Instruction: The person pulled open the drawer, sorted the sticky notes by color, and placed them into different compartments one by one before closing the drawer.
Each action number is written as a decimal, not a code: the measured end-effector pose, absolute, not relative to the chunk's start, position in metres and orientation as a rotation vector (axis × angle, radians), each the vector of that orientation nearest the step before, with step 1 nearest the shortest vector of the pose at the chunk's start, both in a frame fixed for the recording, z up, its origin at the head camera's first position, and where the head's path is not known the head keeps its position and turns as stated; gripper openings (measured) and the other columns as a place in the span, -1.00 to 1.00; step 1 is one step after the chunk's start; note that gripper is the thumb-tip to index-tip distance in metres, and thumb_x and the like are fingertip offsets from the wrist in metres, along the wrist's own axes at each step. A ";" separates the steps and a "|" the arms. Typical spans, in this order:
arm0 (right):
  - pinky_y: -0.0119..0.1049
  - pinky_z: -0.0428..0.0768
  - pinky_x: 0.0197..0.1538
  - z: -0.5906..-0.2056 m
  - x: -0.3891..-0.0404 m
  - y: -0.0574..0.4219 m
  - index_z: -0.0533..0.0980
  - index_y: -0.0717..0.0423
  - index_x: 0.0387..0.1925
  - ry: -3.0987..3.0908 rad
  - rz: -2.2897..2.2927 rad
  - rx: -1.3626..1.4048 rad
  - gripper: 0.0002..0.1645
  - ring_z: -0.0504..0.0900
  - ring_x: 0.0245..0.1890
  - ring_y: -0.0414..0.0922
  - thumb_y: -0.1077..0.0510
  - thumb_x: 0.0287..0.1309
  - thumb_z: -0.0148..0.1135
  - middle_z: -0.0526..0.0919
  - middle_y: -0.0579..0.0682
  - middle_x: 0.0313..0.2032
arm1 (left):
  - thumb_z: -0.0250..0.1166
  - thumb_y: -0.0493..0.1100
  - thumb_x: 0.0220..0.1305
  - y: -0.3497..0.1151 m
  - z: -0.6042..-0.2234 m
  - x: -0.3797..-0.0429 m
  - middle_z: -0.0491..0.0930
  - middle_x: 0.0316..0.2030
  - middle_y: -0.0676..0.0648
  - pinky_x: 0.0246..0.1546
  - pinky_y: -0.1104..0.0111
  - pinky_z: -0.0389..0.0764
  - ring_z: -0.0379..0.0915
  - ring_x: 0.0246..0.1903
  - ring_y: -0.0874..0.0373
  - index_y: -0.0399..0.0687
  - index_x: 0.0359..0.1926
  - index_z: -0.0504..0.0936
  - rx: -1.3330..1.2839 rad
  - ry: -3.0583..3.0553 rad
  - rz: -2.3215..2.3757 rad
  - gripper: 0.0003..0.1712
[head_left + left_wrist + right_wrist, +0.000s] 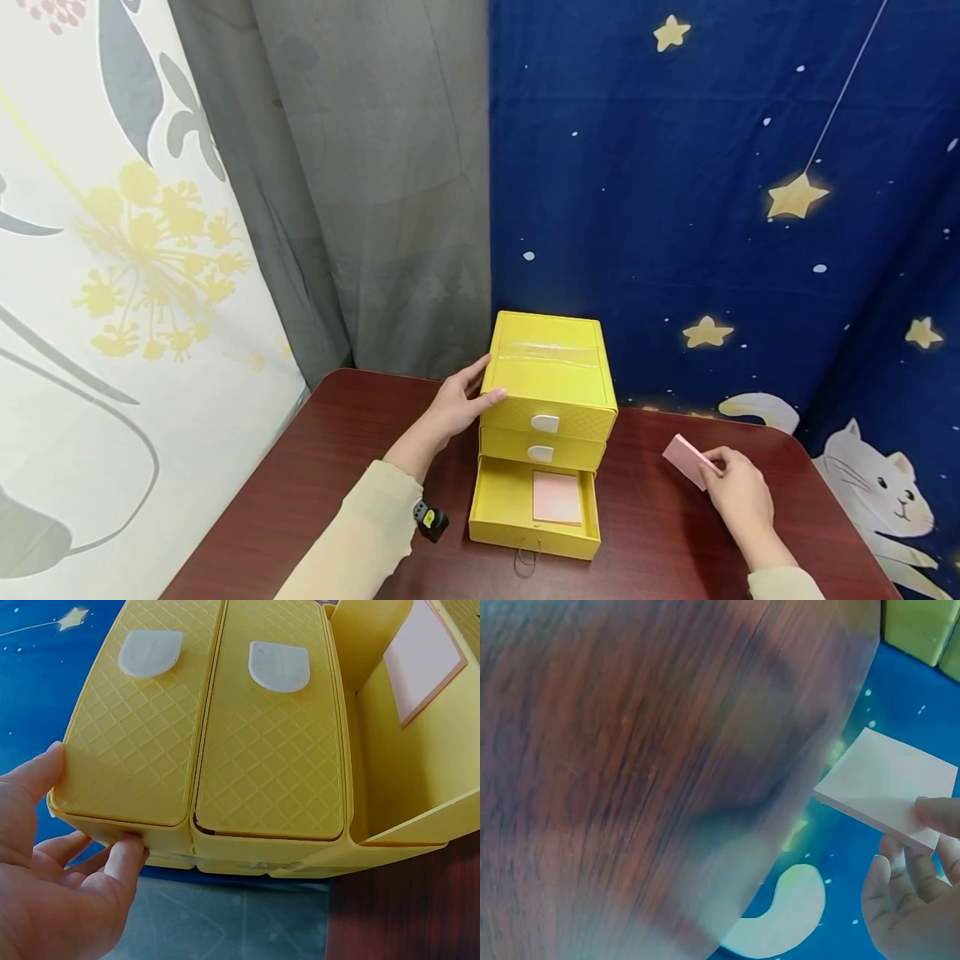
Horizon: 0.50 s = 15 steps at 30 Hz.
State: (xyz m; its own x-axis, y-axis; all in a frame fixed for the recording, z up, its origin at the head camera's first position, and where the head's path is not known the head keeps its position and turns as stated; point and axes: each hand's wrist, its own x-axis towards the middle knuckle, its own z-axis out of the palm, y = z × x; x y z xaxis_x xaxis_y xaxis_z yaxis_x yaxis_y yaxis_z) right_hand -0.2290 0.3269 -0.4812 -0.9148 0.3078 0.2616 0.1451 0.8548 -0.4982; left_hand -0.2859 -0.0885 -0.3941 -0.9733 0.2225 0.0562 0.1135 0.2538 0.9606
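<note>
A yellow drawer box (555,379) with three stacked drawers stands on the table. My left hand (455,407) holds its upper left corner, thumb at the top front edge and bent fingers against the side. The bottom drawer (501,492) is pulled out, and a pink sticky note pad (557,498) lies flat inside, toward its right. Right of the box, my right hand (741,493) pinches a second pink sticky note pad (892,780) by one edge, thumb on its face. This pad is tilted and held above the table, apart from the box.
The upper two drawers are closed, with white tabs (545,423) on their fronts. A thin loop (527,557) hangs from the bottom drawer's front. Dark red wood forms the tabletop (300,483). Behind it hang a grey curtain (390,208) and a blue star-patterned curtain (637,208).
</note>
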 end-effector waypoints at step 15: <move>-0.17 0.38 -0.59 -0.485 -0.218 0.305 0.59 0.03 -0.46 -2.428 0.515 -0.023 -0.82 0.55 -0.52 -0.02 0.27 -0.15 0.44 0.60 -0.02 -0.43 | 0.27 -0.12 0.26 -0.087 -0.373 -0.270 0.09 0.43 -0.14 0.26 0.09 0.33 0.06 0.40 -0.07 -0.04 0.46 0.06 0.330 2.404 1.821 -0.16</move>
State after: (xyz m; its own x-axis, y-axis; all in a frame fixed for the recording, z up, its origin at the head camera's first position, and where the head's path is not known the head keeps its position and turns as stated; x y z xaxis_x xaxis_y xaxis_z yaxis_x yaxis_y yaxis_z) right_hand -0.2178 0.3048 -0.4846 -0.7900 0.1435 0.5961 -0.1110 0.9227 -0.3692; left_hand -0.2704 -0.0869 -0.3727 -0.9707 0.2361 0.0452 0.1075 0.2582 0.9601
